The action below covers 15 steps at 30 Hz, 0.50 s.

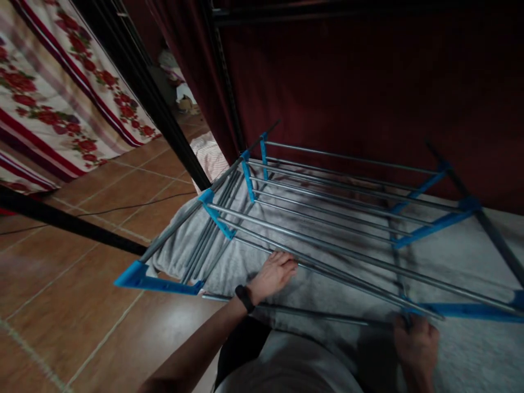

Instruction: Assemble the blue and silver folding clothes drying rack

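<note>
A partly assembled rack [347,245] of grey metal tubes and blue plastic brackets lies in front of me. My left hand [276,275], with a black band on its wrist, has its fingers curled over a thin metal rod [327,274] near the front. That rod slants toward the lower right and passes close to a front blue bracket [462,311]. At that bracket's inner end, my right hand [417,344] is closed around the rack frame; its fingertips are partly hidden in shadow. Another blue bracket [159,283] forms the near left corner.
Beneath the rack is a grey blanket [176,251]. A loose dark tube [303,312] lies close to my lap. Several grey rods [204,248] run along the left side. Black metal bars [73,221] and a cable [135,204] cross the tiled floor; a dark red curtain [347,98] hangs behind.
</note>
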{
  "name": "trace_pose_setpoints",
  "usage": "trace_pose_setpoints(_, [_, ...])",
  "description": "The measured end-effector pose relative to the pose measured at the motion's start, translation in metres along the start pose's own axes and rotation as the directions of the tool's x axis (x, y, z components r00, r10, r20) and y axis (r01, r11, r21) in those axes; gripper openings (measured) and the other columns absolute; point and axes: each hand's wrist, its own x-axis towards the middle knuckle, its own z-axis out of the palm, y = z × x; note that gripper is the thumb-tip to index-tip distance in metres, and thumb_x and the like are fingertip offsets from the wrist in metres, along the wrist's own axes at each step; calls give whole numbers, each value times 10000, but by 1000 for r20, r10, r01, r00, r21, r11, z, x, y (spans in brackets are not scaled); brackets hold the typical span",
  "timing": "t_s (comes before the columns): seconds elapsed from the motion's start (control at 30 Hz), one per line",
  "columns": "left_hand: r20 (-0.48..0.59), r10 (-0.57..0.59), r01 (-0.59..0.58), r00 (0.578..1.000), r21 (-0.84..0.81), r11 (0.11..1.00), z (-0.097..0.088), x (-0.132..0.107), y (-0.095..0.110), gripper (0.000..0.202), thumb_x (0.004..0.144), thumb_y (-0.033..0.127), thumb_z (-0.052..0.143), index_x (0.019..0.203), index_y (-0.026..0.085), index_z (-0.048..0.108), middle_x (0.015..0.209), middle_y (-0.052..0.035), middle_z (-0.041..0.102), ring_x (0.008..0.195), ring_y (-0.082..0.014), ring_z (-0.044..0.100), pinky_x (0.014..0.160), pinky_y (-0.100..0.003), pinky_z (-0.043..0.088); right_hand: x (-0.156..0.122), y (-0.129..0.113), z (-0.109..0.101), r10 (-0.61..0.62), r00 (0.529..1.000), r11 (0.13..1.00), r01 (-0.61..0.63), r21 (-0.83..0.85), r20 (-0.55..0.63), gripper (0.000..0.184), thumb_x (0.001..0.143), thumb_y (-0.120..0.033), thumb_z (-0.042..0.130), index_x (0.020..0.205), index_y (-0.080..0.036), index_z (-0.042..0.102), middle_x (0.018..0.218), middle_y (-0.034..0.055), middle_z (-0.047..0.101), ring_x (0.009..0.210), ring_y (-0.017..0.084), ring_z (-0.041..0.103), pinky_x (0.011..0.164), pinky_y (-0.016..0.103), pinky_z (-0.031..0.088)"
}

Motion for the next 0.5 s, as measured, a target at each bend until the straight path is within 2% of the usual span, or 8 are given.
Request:
trace_pose_setpoints(0.13, [129, 108, -106, 986, -22, 994, 16, -29, 21, 271, 1007, 438, 573, 1124, 219, 682, 1113, -53, 679, 1126, -223, 596, 1026, -366, 431, 4, -11, -5, 31, 998, 1000, -31, -5, 45, 401, 816, -530, 452, 1021, -201, 556, 942, 144, 533, 982, 368, 542, 860, 500, 469])
trace_pose_setpoints(0.27, [195, 128, -129, 973, -8, 992, 31, -42, 35, 229, 1046, 357, 505, 1003, 214, 679, 1065, -47, 678, 1080, -200, 607, 982, -328, 432, 8, -21, -12, 41, 997, 999, -42, 11, 61, 354, 822, -496, 416, 967, -207, 561, 918, 131, 531, 963, 334, 530, 885, 479, 463])
trace_pose_setpoints(0.4, [225, 169, -178, 960, 18, 984, 37, -45, 48, 215, 991, 410, 611, 1057, 211, 662, 1156, -61, 675, 1149, -230, 596, 1017, -367, 428, 9, -23, -16, 33, 998, 999, -35, 36, 58, 322, 802, -487, 410, 921, -224, 552, 884, 117, 534, 936, 324, 516, 886, 476, 460])
trace_pose_setpoints(0.5, [246, 141, -162, 959, 68, 984, 38, -46, 60, 176, 1009, 321, 577, 1111, 193, 642, 1201, -85, 674, 1179, -244, 596, 1027, -389, 436, 10, -19, -14, 21, 998, 999, -23, 31, 53, 335, 795, -495, 420, 919, -220, 564, 846, 109, 528, 884, 323, 508, 859, 489, 460])
